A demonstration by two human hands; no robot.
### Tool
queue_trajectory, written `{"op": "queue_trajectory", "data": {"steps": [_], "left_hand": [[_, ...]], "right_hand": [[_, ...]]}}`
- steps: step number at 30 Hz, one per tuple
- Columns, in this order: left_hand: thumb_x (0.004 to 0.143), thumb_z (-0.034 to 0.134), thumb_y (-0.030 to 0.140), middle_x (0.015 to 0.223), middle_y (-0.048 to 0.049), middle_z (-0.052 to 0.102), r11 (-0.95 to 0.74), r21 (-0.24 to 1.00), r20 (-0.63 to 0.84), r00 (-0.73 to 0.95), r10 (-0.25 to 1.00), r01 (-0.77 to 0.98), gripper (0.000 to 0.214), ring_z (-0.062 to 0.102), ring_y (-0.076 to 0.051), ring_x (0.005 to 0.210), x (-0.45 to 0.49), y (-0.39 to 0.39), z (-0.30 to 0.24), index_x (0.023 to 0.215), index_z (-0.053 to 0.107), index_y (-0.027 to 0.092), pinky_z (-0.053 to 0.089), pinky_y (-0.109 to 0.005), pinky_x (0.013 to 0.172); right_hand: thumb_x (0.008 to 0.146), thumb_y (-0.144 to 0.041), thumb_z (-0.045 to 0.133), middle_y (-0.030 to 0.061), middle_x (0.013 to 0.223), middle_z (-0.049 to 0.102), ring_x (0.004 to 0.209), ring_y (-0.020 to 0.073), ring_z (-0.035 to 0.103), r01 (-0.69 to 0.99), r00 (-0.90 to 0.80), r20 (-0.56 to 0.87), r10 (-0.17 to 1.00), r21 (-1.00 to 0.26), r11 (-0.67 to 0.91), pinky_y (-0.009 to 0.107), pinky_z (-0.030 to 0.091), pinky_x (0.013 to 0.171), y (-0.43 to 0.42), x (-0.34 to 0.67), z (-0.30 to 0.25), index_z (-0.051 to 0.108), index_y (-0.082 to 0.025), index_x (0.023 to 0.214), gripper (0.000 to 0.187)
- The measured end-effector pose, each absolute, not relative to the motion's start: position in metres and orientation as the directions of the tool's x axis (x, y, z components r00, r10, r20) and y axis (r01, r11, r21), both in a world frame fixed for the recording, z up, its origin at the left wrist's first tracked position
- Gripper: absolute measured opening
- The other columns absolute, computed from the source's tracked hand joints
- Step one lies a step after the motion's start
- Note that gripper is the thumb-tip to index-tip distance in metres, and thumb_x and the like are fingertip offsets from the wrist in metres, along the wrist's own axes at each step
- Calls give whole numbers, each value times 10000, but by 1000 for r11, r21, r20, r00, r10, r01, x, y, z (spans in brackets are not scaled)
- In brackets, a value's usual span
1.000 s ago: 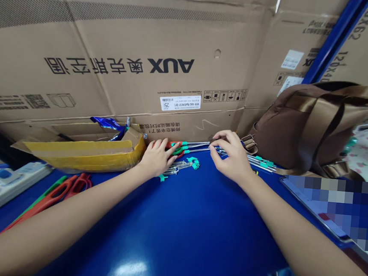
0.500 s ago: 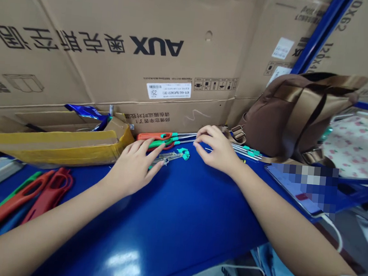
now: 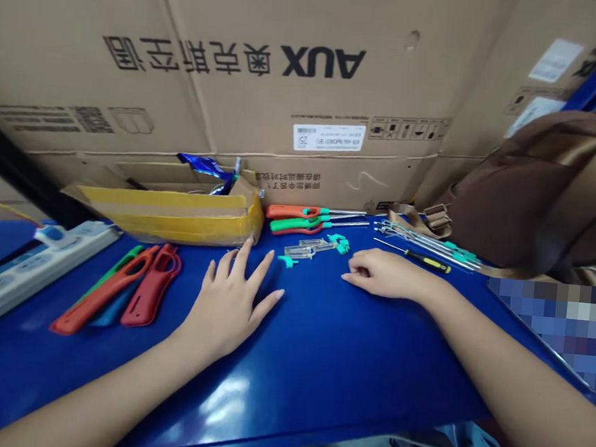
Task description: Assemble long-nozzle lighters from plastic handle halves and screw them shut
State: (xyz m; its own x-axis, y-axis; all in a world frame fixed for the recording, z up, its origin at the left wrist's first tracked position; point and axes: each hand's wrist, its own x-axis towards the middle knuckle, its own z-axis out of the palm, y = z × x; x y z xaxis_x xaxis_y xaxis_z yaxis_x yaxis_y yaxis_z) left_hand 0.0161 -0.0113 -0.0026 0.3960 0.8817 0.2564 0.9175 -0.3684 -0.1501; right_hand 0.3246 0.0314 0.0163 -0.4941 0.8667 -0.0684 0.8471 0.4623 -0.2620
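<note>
My left hand point(image 3: 233, 305) is spread palm-down over the blue tabletop, its fingers apart and holding nothing. Curled in a loose fist, my right hand point(image 3: 380, 272) rests on the table; the inside of its fingers is hidden. Between and beyond the hands lie clear plastic fuel tanks point(image 3: 300, 250), a small teal part point(image 3: 288, 261) and a cluster of teal parts point(image 3: 339, 243). Behind them sit long-necked lighters with orange point(image 3: 289, 212) and green point(image 3: 301, 224) handles. Just past my right hand is a black-and-yellow screwdriver point(image 3: 427, 260), near a bundle of metal tubes point(image 3: 426, 243) with teal ends.
Red point(image 3: 154, 287), orange point(image 3: 107, 294), green and blue lighter handles lie at left, beside a white power strip point(image 3: 32, 284). A yellow-taped carton point(image 3: 173, 216) stands behind. At right are a brown backpack point(image 3: 509, 193) and a blurred-out device point(image 3: 554, 329). Large cardboard point(image 3: 225, 106) backs the table.
The view has swung left. My left hand has drawn back from the lighters and spread out. My right hand has come down toward me and curled, uncovering the screwdriver.
</note>
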Motion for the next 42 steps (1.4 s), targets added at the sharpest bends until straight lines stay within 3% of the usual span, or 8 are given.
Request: {"op": "queue_trajectory", "data": {"steps": [3,6,9,22,30,34,37,42], "left_hand": [[998,457,617,1625,-265,328,-210,-220,216,257,942,953,703,464,-478,1363,9,-5,4,1584,400,232,479,-673,993],[996,427,640,1576,-259,394,-104,-226,157,141,978,969,705,492,-480,1311,1,1,15,1572,417,232,547,-614,878],[1021,357,599,1401,-289,528,-19,-184,80,34,996,983,686,536,-453,1264,-7,10,25,1454,512,89,561,-540,860],[1016,263,511,1022,-257,754,-44,-151,-149,21,989,988,656,713,-445,1049,-22,30,32,979,763,88,550,-510,847],[1039,342,497,900,-160,765,-310,-112,-169,289,942,944,542,751,-380,862,23,-25,28,874,739,167,555,-458,734],[1058,407,424,821,-63,715,-686,186,-56,705,707,703,412,711,-251,803,35,-41,16,834,659,190,534,-404,823],[1048,468,344,879,-51,681,-785,415,108,832,545,460,288,662,-193,847,37,-46,8,896,654,185,525,-320,838],[1012,503,201,1047,-71,701,-866,422,305,858,413,267,166,636,-194,1029,33,-41,8,1018,668,179,454,-345,1039]], "right_hand": [[984,-476,520,30,776,627,688,160,526,837,-507,-80,858,-282,469,286,309,619,34,328,13,533,-198,692,404],[984,-500,505,33,783,624,691,164,524,837,-506,-80,859,-289,466,293,312,625,35,329,10,529,-200,694,418],[983,-493,506,30,788,619,696,163,522,836,-504,-79,860,-292,464,294,312,631,34,328,9,521,-202,695,409],[980,-490,512,31,815,618,716,171,521,837,-504,-100,858,-302,456,300,325,642,32,327,13,522,-209,714,388],[981,-455,522,39,858,624,743,173,526,829,-516,-98,851,-306,468,299,337,658,32,328,13,542,-206,728,356],[984,-452,523,41,855,617,736,171,523,830,-518,-99,850,-301,470,300,339,657,30,328,14,541,-202,729,357],[986,-446,522,43,857,613,736,171,522,829,-521,-99,848,-296,475,300,342,656,30,328,14,537,-199,731,356],[996,-361,524,46,879,630,754,166,541,792,-558,-26,829,-313,524,295,362,676,28,321,16,573,-192,783,276]]}}
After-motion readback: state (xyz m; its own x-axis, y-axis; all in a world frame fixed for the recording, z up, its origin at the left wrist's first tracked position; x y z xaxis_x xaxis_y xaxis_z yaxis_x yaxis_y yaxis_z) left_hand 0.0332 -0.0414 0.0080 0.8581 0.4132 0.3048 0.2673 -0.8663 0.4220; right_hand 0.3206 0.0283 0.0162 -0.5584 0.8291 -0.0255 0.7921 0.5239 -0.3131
